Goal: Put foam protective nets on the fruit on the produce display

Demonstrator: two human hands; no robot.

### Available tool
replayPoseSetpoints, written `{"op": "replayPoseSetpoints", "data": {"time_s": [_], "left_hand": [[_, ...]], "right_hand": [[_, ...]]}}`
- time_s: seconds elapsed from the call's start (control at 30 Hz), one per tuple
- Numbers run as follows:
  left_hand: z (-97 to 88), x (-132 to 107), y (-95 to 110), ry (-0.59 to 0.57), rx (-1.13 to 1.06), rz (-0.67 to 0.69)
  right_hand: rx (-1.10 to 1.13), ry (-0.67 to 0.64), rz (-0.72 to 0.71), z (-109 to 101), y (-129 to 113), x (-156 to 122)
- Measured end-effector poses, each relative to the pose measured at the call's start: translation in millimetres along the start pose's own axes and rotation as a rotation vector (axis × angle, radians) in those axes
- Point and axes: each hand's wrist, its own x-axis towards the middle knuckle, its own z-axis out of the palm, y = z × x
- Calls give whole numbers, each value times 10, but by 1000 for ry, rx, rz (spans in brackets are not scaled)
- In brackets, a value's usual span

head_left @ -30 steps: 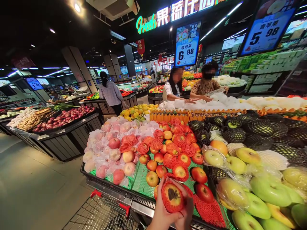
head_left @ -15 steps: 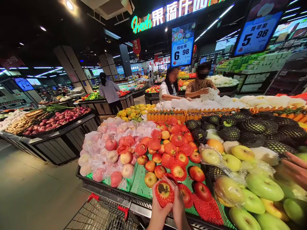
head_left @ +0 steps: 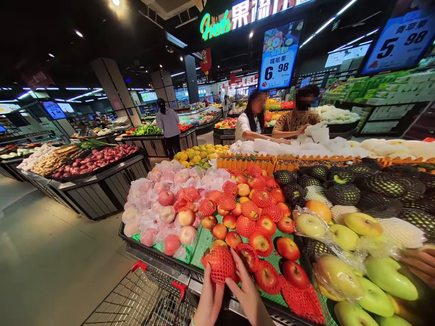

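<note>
Both our hands, left [head_left: 210, 299] and right [head_left: 245, 290], grasp the netted apple [head_left: 219, 264] over the display's front edge; we've rotated it since a moment ago, its bare end now hidden, net facing us.

Dim supermarket hall: grey floor [head_left: 50, 258], black ceiling [head_left: 68, 50], neon sign [head_left: 251, 13], dark produce stands [head_left: 98, 192].

I turn the netted apple [head_left: 220, 264] over: its stem end no longer faces me, only red mesh. My left hand [head_left: 209, 301] and right hand [head_left: 248, 294] sit lower on it.
</note>
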Motion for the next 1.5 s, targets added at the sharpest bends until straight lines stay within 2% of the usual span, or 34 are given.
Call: {"op": "replayPoseSetpoints", "data": {"time_s": [0.1,0.17,0.27,0.33,0.43,0.47,0.53,0.63,0.73,0.87,1.0,1.13,1.2,1.3,1.5], "left_hand": [[-47,-26,-44,-7,62,59],[-97,-29,-73,-88,119,53],[-165,11,-41,-274,210,67],[-194,56,59,-322,289,198],[-206,97,310,-270,465,516],[-200,95,405,-261,548,580],[-170,74,580,-294,734,578],[-108,47,735,-340,916,451],[-92,70,734,-287,908,378],[-184,132,636,-167,909,352],[-330,221,646,-130,973,438],[-446,399,813,-89,1164,603],[-470,514,919,-101,1319,694],[-468,684,1056,-237,1582,790],[-441,952,1136,-649,1975,895]], "right_hand": [[-32,32,-24,279,44,-108],[-23,110,-40,379,34,-132],[72,161,-54,390,-12,-105],[140,184,-35,359,-33,-76],[201,190,7,346,-25,-63],[205,183,18,358,-15,-70],[182,149,19,401,-6,-93],[58,115,-11,474,-45,-124],[-98,95,-41,508,-130,-120],[-197,-3,18,508,-170,-88],[-100,-41,88,561,-95,-95],[103,-161,142,599,-15,-168],[98,-140,131,551,14,-206],[30,-42,91,390,35,-218],[-53,155,-39,94,34,-126]]}}
